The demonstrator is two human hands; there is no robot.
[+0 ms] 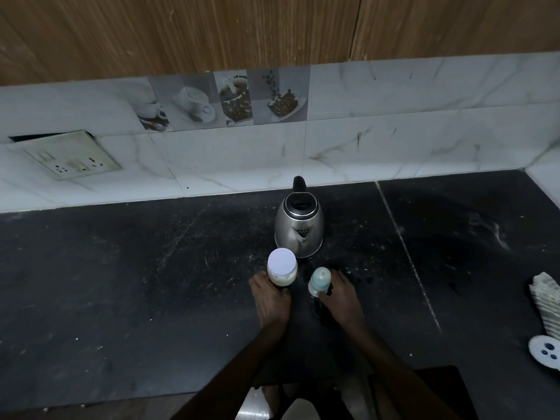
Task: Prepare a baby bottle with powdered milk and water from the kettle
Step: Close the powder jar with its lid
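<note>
As both arms reach in from the bottom edge, the left hand is wrapped round the lower part of the jar. Its fingers curl about the clear wall, though most of them are hidden behind the jar itself. Over on the other side, the right hand has the baby bottle. The thumb is tucked against the near side and the fingers are closed round the far side, so that is a firm hold, not a loose touch.

Both containers stand upright on the dark countertop, just beside each other but apart. The jar carries a flat white lid, screwed or set on top, and something pale and creamy shows through the wall beneath it. The bottle wears a rounded pale teal top. Its body looks whitish, and what is inside I cannot tell from this angle.

Just behind the pair sits the steel kettle, lid down, with its spout turned towards the jar and its black handle at the back near the marble-tiled wall.

Well off to the right lies a striped cloth, and near it is a round white piece with dark spots. A switch plate is set in the tiles on the left.
</note>
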